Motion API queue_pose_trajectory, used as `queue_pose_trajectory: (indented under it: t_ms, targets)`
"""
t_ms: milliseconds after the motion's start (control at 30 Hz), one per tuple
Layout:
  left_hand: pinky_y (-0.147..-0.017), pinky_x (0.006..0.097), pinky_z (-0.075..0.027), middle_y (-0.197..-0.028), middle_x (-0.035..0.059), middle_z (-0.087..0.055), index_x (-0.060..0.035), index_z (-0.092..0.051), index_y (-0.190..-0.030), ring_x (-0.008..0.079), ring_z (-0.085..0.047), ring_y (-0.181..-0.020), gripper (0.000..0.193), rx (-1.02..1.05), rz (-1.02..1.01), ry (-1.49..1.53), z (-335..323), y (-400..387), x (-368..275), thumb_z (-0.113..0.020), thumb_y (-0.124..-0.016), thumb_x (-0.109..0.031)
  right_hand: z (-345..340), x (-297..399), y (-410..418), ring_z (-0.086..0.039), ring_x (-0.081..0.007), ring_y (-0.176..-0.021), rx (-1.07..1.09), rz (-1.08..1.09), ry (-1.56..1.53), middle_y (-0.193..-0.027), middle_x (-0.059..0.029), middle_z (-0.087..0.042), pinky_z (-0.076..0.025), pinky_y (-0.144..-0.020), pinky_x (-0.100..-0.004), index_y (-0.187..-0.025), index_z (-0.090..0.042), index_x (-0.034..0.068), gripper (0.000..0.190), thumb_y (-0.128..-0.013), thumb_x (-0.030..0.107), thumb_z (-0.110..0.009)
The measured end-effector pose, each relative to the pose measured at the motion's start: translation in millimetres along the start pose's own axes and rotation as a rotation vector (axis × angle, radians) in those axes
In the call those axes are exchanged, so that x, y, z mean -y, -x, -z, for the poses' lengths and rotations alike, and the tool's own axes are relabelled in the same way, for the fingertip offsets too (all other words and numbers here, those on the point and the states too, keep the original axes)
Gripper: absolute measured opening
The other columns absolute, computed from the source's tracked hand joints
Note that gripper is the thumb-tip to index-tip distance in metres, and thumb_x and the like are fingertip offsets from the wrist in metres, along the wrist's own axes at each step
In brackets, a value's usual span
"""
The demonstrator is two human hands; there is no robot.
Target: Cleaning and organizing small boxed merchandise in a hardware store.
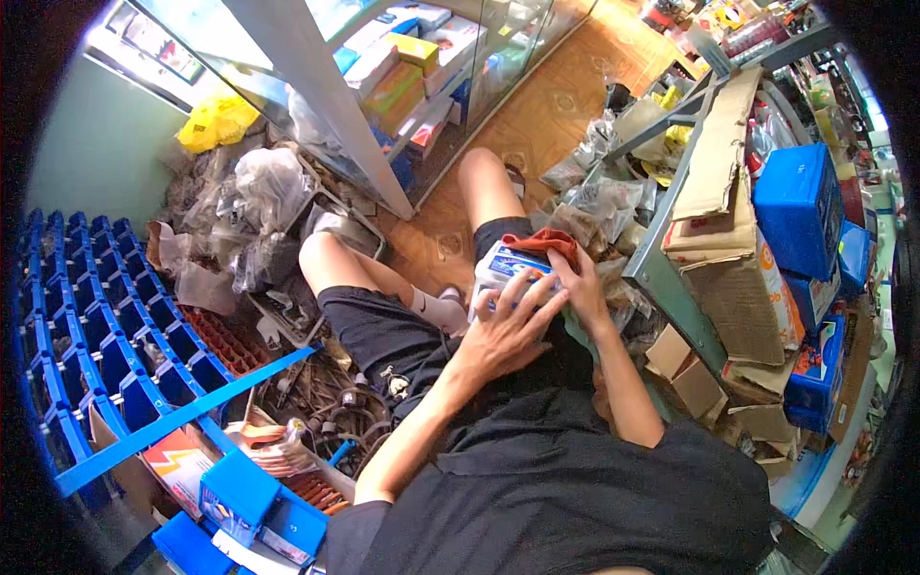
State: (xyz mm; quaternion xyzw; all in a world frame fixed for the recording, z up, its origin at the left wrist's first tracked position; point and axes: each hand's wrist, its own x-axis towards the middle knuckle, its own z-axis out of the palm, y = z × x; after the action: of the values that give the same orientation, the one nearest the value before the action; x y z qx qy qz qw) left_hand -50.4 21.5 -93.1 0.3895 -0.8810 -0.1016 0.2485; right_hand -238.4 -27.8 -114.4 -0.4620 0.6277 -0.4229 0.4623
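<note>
A white box-shaped case [486, 274] with a blue printed label is tilted over my lap, between my thighs. My left hand [507, 334] lies against its near side, fingers spread over the label and part of the face hidden beneath them. A crumpled reddish-brown cloth [550, 243] covers the case's far right corner. My right hand [583, 291] grips this cloth and presses it to the case, close beside my left fingertips. The underside of the case is out of sight.
Blue storage bins [108, 309] and blue boxes [241, 496] are at left. Plastic bags [269, 187] pile up near a glass display case [460, 108]. A metal shelf frame [668, 215] stands at right with a cardboard box [740, 302] and blue cartons [798, 208].
</note>
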Motion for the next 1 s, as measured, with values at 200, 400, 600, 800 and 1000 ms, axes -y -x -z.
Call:
queue_pose_trajectory:
  t_ms: [200,400,600,800,1000]
  targets:
    - [-0.111,0.0480,-0.032,-0.148,0.0142,-0.048,-0.0165,-0.053,-0.142,0.0340,-0.044,-0.137,0.065,-0.099,0.145,0.216,22.4,5.2,36.6,-0.076,-0.082,-0.026,7.3,-0.9,-3.7,-0.063,-0.0106,-0.098,0.203,-0.084,-0.116,-0.107,-0.0033,-0.070,-0.049,-0.091,-0.0284,-0.118,-0.066,0.000,0.028,-0.096,0.017,-0.066]
    - [-0.081,0.0375,-0.056,-0.126,0.0088,-0.063,-0.0207,-0.065,-0.132,0.0283,-0.063,-0.101,0.056,-0.066,0.066,0.303,37.0,-3.4,69.8,-0.079,-0.078,-0.014,-1.8,1.1,-5.2,-0.062,-0.0100,-0.099,0.198,-0.087,-0.113,-0.110,-0.0030,-0.070,-0.049,-0.091,-0.0277,-0.120,-0.065,0.000,0.029,-0.097,0.018,-0.067]
    - [-0.097,0.0517,-0.049,-0.120,0.0059,-0.060,-0.0153,-0.063,-0.130,0.0296,-0.059,-0.101,0.054,-0.092,-0.034,-0.067,28.9,2.4,57.6,-0.075,-0.079,-0.029,-2.5,-1.6,0.7,-0.063,-0.0121,-0.103,0.125,-0.156,-0.184,-0.113,-0.0055,-0.071,-0.048,-0.095,-0.0295,-0.121,-0.065,0.000,0.030,-0.097,0.018,-0.067]
    - [-0.105,0.0448,-0.049,-0.123,0.0124,-0.063,-0.0012,-0.060,-0.131,0.0307,-0.060,-0.121,0.056,0.072,-0.265,0.048,41.8,-1.3,83.6,-0.071,-0.084,-0.030,-8.1,0.6,6.4,-0.068,-0.0200,-0.101,0.154,-0.038,-0.021,-0.112,-0.0149,-0.071,-0.051,-0.091,-0.0331,-0.120,-0.063,-0.001,0.035,-0.094,0.022,-0.069]
    - [-0.105,0.0410,-0.051,-0.131,0.0159,-0.063,0.0029,-0.056,-0.134,0.0322,-0.061,-0.122,0.052,0.166,-0.557,-0.197,53.3,-9.7,92.9,-0.064,-0.089,-0.021,-13.8,-3.7,0.5,-0.068,-0.0233,-0.102,0.188,-0.007,0.075,-0.112,-0.0168,-0.071,-0.051,-0.092,-0.0342,-0.121,-0.063,-0.002,0.038,-0.095,0.025,-0.069]
